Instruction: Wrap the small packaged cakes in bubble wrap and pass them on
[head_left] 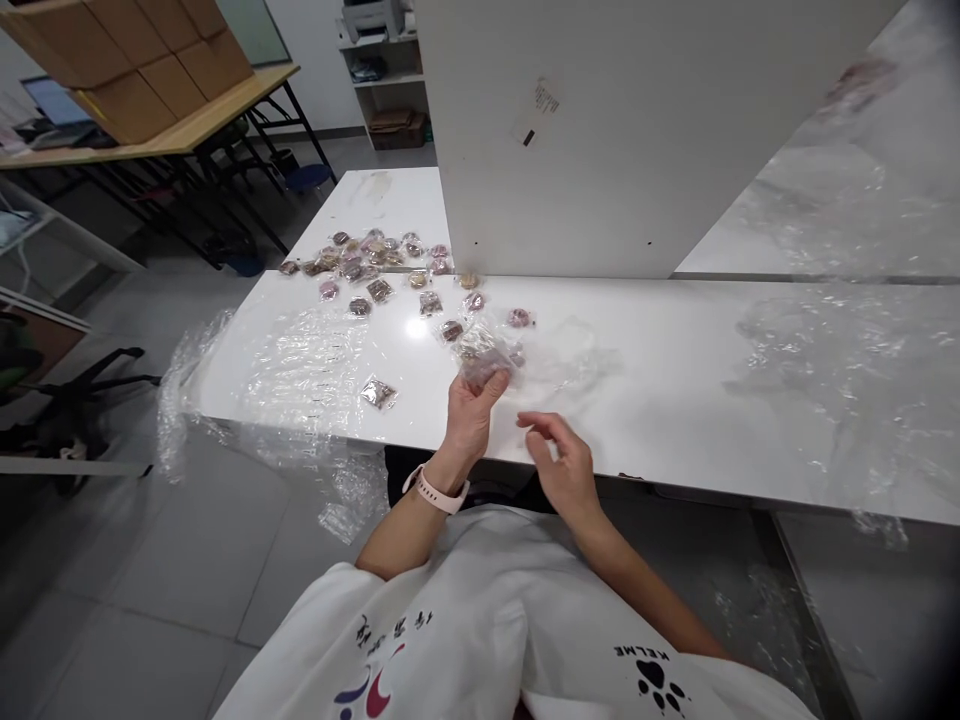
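Note:
My left hand (pixel 471 412), with a pale pink watch band (pixel 439 492) at the wrist, grips a clear plastic bag (pixel 484 350) above the white table. Small wrapped pieces show inside the bag; their exact kind I cannot make out. To the right, my right hand (pixel 561 455) hovers near the table's front edge, fingers apart and curved, holding nothing. Beyond the bag lie several small round items in clear wrappers, such as a pink one (pixel 519 317) and a dark one (pixel 451 330). Another wrapped packet (pixel 379 392) rests alone left of my left hand.
A heap of wrapped pieces (pixel 352 262) covers the table's far left. Bubble wrap (pixel 292 360) hangs over the left edge, and clear film (pixel 862 380) spreads at right. A tall white panel (pixel 570 150) rises behind. Cardboard boxes (pixel 142 60) stand on a wooden desk.

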